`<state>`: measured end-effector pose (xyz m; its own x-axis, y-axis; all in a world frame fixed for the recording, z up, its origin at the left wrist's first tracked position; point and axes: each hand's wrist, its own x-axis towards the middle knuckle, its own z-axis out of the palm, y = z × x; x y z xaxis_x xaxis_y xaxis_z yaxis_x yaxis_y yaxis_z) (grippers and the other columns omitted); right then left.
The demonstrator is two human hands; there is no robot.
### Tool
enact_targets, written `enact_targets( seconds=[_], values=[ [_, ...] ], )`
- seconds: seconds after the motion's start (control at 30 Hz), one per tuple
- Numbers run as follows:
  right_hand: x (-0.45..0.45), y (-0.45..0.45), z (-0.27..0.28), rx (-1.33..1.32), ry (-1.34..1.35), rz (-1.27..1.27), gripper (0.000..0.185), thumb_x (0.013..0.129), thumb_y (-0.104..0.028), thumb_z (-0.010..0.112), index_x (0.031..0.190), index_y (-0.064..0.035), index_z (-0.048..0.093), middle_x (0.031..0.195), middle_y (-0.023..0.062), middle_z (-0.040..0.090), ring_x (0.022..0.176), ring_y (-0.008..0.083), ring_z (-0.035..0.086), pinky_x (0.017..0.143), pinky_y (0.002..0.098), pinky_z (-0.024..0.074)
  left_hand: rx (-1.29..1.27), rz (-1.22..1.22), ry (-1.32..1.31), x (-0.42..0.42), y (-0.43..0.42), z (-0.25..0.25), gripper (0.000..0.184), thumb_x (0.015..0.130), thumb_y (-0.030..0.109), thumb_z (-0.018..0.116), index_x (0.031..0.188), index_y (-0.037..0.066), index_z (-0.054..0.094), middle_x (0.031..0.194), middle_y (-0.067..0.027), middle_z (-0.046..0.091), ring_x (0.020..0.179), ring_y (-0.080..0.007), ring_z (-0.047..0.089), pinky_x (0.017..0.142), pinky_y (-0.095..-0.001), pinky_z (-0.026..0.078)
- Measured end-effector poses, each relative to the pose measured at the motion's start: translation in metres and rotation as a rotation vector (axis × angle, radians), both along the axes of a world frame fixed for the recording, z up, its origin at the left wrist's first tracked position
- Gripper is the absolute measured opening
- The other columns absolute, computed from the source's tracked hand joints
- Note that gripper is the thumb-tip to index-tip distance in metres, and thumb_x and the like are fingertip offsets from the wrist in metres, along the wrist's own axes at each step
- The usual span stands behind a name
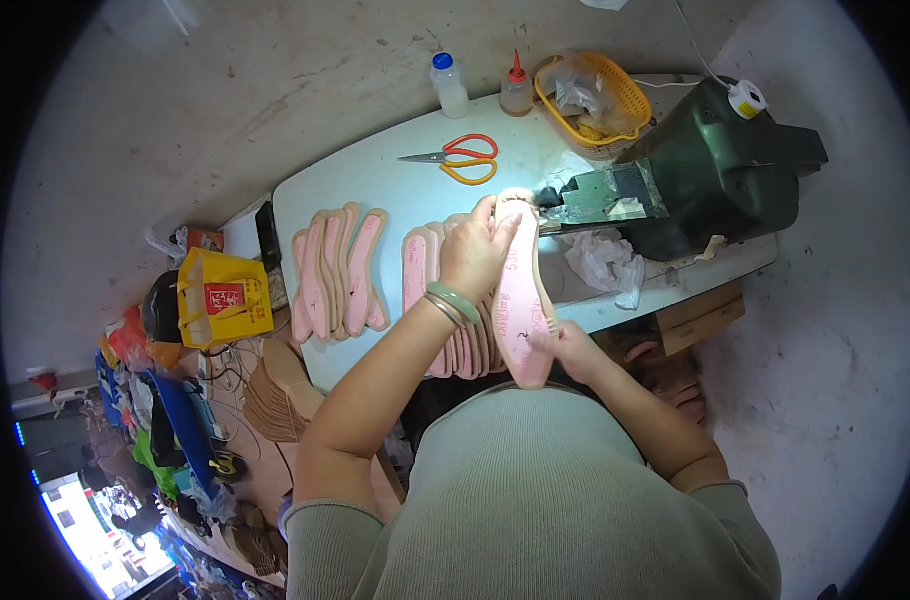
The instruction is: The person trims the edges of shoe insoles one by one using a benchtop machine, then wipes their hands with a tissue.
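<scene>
A pink shoe insole (522, 290) with printed lettering and a tan edge is held in front of my body. My left hand (475, 252) grips its upper part, thumb lying on the pink face. Lower down, my right hand (575, 352) pinches the insole's right edge near its wide end. The insole's top end is close to the metal arm of a dark green machine (605, 195); I cannot tell whether they touch. Behind my left wrist lies a row of stacked insoles (460, 345), and another group of pink insoles (335, 270) lies farther left on the white table.
Scissors (460, 158) with orange and yellow handles lie at the back of the white table (375, 165). Behind them stand a blue-capped bottle (450, 88), a red-tipped bottle (517, 90) and a yellow basket (600, 98). A yellow bag (223, 298) is at the left.
</scene>
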<state>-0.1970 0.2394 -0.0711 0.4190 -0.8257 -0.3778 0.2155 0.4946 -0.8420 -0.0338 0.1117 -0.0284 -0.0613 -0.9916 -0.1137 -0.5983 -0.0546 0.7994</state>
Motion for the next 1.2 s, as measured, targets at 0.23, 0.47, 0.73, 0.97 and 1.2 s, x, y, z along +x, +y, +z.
enact_targets(
  seconds=[0.23, 0.47, 0.73, 0.97, 1.2],
  values=[
    [-0.004, -0.002, 0.010, 0.181, -0.288, 0.117, 0.033, 0.083, -0.025, 0.069, 0.100, 0.0021, 0.064, 0.078, 0.0092, 0.063, 0.065, 0.0165, 0.059, 0.062, 0.0281, 0.0496, -0.114, 0.095, -0.064, -0.013, -0.018, -0.002, 0.039, 0.092, 0.035, 0.058, 0.118, 0.007, 0.057, 0.087, -0.0205, 0.068, 0.080, -0.0379, 0.066, 0.071, -0.0466, 0.050],
    [-0.009, -0.019, 0.007, 0.162, -0.201, -0.011, 0.026, 0.090, -0.024, 0.059, 0.097, 0.0005, 0.065, 0.066, 0.0037, 0.057, 0.058, 0.0126, 0.054, 0.055, 0.0242, 0.0443, -0.138, 0.175, -0.039, -0.015, -0.056, -0.005, 0.037, 0.092, 0.036, 0.058, 0.114, 0.006, 0.059, 0.094, -0.0184, 0.069, 0.088, -0.0374, 0.065, 0.077, -0.0451, 0.049],
    [0.012, -0.048, 0.021, 0.180, -0.162, -0.094, 0.026, 0.095, -0.023, 0.057, 0.098, 0.0015, 0.066, 0.065, 0.0000, 0.056, 0.055, 0.0082, 0.052, 0.052, 0.0218, 0.0433, -0.051, 0.214, 0.081, -0.001, -0.094, -0.032, 0.035, 0.090, 0.037, 0.062, 0.104, 0.005, 0.065, 0.079, -0.0107, 0.069, 0.074, -0.0285, 0.066, 0.071, -0.0390, 0.050],
    [0.026, -0.063, 0.017, 0.115, -0.112, 0.015, 0.029, 0.093, -0.027, 0.059, 0.098, 0.0007, 0.067, 0.065, 0.0003, 0.056, 0.057, 0.0085, 0.053, 0.054, 0.0224, 0.0423, 0.065, 0.231, 0.662, 0.016, -0.080, -0.025, 0.044, 0.084, 0.018, 0.073, 0.115, -0.005, 0.051, 0.094, -0.0117, 0.066, 0.077, -0.0155, 0.066, 0.067, -0.0284, 0.054],
    [0.038, -0.063, 0.025, 0.093, -0.195, 0.028, 0.033, 0.098, -0.027, 0.053, 0.112, 0.0009, 0.062, 0.099, 0.0066, 0.067, 0.087, 0.0133, 0.063, 0.080, 0.0283, 0.0500, 0.108, 0.171, 0.856, 0.036, 0.005, 0.014, 0.033, 0.088, 0.005, 0.063, 0.116, -0.002, 0.047, 0.098, -0.0082, 0.060, 0.083, -0.0117, 0.062, 0.075, -0.0262, 0.053]
  ],
)
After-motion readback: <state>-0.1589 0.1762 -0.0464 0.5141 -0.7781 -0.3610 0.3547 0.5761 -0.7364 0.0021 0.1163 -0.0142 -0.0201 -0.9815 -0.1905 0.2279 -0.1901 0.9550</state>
